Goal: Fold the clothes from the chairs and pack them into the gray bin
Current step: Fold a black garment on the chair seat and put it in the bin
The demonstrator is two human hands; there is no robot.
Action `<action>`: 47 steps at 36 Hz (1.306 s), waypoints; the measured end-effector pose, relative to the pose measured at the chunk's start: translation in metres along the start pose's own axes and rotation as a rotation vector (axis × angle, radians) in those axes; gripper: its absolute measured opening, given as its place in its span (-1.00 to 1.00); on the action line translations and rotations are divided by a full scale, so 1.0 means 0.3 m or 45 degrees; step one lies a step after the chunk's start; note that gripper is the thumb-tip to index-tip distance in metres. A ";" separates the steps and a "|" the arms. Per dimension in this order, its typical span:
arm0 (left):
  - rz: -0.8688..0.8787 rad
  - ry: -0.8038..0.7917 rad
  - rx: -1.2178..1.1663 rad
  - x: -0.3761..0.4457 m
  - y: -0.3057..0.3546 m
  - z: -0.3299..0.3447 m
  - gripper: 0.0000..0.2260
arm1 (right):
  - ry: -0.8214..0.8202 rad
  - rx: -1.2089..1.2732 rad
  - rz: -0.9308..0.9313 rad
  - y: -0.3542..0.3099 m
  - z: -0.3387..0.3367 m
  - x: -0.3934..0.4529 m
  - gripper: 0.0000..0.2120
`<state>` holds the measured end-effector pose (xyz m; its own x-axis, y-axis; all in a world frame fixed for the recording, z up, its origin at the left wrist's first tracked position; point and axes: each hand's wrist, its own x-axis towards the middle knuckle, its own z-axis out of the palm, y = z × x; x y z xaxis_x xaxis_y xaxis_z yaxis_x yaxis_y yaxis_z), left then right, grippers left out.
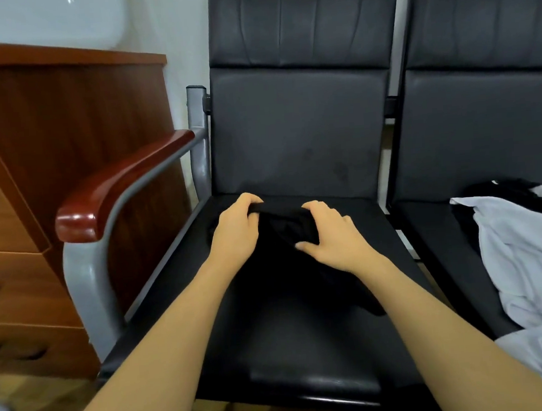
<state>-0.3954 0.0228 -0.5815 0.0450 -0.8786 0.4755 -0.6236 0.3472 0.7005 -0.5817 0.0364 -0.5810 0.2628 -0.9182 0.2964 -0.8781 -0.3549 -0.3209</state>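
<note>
Black padded chair [305, 347], frame centre: seat bears the black garment. 
Second black chair [482, 120], right edge: seat holds a white garment [523, 252] over dark clothing [502, 189]. 
Wooden cabinet [51, 156], left, drawers showing; stands beside the red-brown armrest [117, 187] on its grey metal frame. 
Black garment [284, 236], mid-seat, bunched. 
Left hand [236, 230]: fingers curled, gripping garment's top edge. 
Right hand [329, 233]: fingers curled over garment, thumb pinching it. 
No readable writing.
</note>
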 end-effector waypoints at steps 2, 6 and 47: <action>-0.002 0.010 -0.046 -0.004 0.008 -0.013 -0.80 | 0.070 -0.001 0.020 0.014 0.005 -0.008 -0.61; 0.018 -0.007 -0.085 0.003 0.030 -0.035 -0.80 | 0.343 0.461 0.224 0.008 -0.013 -0.014 -0.78; 0.390 0.138 0.703 0.247 0.378 -0.231 -0.78 | 0.637 0.388 0.271 -0.089 -0.461 0.099 -0.74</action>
<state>-0.4086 0.0198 -0.4299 -0.1383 -0.7182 0.6819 -0.9296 0.3317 0.1608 -0.6059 0.0430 -0.4393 -0.1891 -0.8069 0.5596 -0.7179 -0.2753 -0.6394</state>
